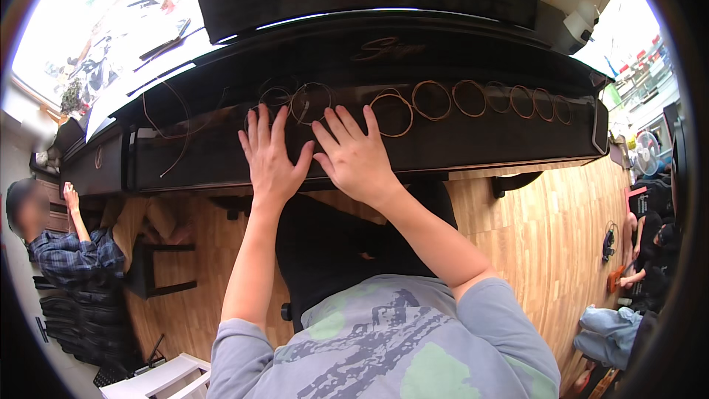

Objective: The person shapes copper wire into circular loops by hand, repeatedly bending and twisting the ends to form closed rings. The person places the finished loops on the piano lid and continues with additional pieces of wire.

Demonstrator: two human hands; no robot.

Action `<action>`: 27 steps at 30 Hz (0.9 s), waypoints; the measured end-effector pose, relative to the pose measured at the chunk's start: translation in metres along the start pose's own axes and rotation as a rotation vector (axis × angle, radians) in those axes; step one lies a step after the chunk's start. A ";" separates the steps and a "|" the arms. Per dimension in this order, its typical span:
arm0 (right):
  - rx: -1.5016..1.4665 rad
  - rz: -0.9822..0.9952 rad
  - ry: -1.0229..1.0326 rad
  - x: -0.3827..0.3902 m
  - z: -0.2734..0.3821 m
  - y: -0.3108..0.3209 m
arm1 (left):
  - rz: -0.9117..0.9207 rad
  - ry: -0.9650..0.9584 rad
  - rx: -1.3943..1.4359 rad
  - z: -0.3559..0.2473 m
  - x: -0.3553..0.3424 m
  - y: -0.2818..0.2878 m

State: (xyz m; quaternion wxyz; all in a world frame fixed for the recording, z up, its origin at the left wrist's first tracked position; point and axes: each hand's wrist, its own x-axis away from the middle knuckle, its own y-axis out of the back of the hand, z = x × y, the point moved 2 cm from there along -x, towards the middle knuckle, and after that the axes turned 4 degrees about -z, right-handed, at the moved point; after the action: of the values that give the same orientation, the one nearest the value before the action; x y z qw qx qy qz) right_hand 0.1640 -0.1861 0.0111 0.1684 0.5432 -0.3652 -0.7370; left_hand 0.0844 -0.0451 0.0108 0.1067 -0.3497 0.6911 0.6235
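My left hand (272,162) lies palm down on the closed dark lid (502,137) of a piano, fingers spread and thumb out. Its fingertips reach the lower edge of some thin coiled wires (275,89). Beside it, my right hand (356,157) is also spread palm down, angled to the left. The thumbs are close together. A thin wire coil (311,84) shows just above the gap between the hands. Directly right of my right fingers is a copper-coloured coil (410,114), partly hidden by them. Neither hand appears to hold anything; what is under the palms is hidden.
Further right, several coils (432,119) form a row along the lid. An uncoiled wire (179,157) curves across its left part. A seated person (77,251) is at the far left; other people (609,325) sit at the right, near a fan (648,149).
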 end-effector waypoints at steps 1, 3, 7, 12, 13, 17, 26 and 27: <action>-0.018 -0.013 0.001 0.000 0.002 0.004 | -0.031 0.009 0.018 0.001 0.003 0.000; -0.082 -0.009 -0.045 0.010 0.004 0.021 | -0.118 0.001 0.022 0.003 0.010 0.001; -0.066 -0.070 -0.158 0.049 -0.013 0.058 | -0.217 -0.023 0.042 -0.002 0.015 0.000; 0.025 -0.188 -0.319 0.058 -0.057 0.076 | -0.282 -0.054 0.038 0.000 0.018 -0.002; 0.000 -0.157 -0.390 0.052 -0.063 0.075 | -0.298 -0.057 0.036 0.001 0.019 -0.001; 0.149 -0.114 -0.471 0.018 -0.078 0.060 | -0.377 -0.100 0.164 0.001 0.023 -0.001; 0.074 -0.146 -0.158 -0.003 -0.054 0.041 | -0.350 -0.041 0.611 -0.049 0.118 0.024; 0.017 -0.170 -0.100 0.000 -0.040 0.058 | -0.339 0.044 0.702 -0.050 0.122 0.026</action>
State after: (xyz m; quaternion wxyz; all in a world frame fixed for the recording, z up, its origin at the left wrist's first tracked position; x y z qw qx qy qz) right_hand 0.1927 -0.2397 0.0476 0.0820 0.5363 -0.3320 -0.7716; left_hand -0.0064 -0.1355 -0.0297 0.3067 -0.4144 0.7969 0.3150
